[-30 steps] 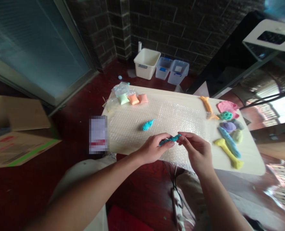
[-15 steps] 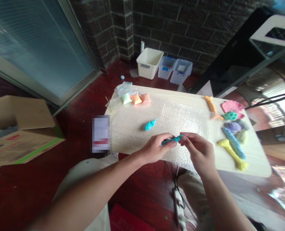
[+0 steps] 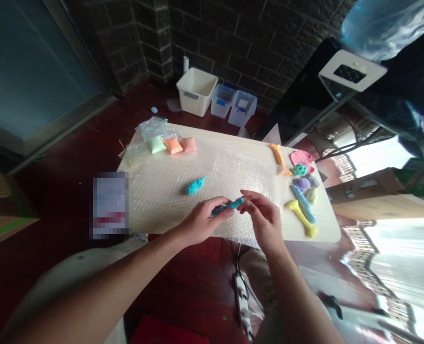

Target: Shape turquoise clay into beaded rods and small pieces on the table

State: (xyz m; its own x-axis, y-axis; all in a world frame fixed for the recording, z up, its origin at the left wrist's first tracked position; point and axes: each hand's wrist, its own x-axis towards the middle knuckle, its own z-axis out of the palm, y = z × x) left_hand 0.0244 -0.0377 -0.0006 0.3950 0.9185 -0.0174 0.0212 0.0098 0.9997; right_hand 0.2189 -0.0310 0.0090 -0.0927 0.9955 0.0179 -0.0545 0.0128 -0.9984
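- Head view: left hand [image 3: 201, 222] holds a knobbly teal strip [image 3: 236, 204] pinched between thumb and fingers, over the near edge of the table [image 3: 328, 227].
- Right hand [image 3: 267, 220] at the strip's free end, thumb and forefinger slightly parted around it; cannot tell whether they touch it.
- Step in hand, as I judge it: working the strip by fingertip, left steadying, right attending to the tip.
- Next move probably calls for a light right-hand pinch with the left grip kept firm; the strip looks soft and could dent or bend if squeezed.
- Second teal piece [image 3: 196, 185], plump with a thin pointed end, lies on bubble wrap [image 3: 247, 167] beyond the left hand, touched by neither.
- Far left of table: pale green packet [image 3: 156, 144], orange packet [image 3: 172, 145], salmon packet [image 3: 189, 145]. Right end: yellow bone-shaped piece [image 3: 302, 219] beside a blue bar [image 3: 303, 204].
- Against half a second ago: camera has turned, table sits further left in frame; right fingertips look looser on the strip; left grip unchanged, plump piece in its same place on the wrap.
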